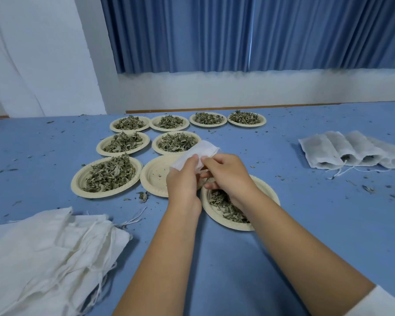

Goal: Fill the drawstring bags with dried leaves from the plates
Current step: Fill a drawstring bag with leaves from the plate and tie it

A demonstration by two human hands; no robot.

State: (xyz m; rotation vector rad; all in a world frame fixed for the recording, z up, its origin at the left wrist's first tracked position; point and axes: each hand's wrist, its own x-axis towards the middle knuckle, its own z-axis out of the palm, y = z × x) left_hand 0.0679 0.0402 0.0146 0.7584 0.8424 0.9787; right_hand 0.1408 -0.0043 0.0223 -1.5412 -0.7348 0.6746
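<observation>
Both hands hold one white drawstring bag point(201, 151) up over the middle of the blue table. My left hand point(184, 179) grips its lower left part. My right hand point(226, 174) pinches its edge from the right. Under the hands lies a cream plate point(155, 176) with only crumbs. A plate with dried leaves point(228, 210) sits below my right wrist, partly hidden by it. Several more plates heaped with dried leaves point(110, 173) stand to the left and behind.
A pile of flat white drawstring bags point(46, 254) lies at the near left. Several filled bags point(351, 151) lie in a row at the far right. Leaf crumbs are scattered over the blue table point(317, 224). Blue curtains hang behind.
</observation>
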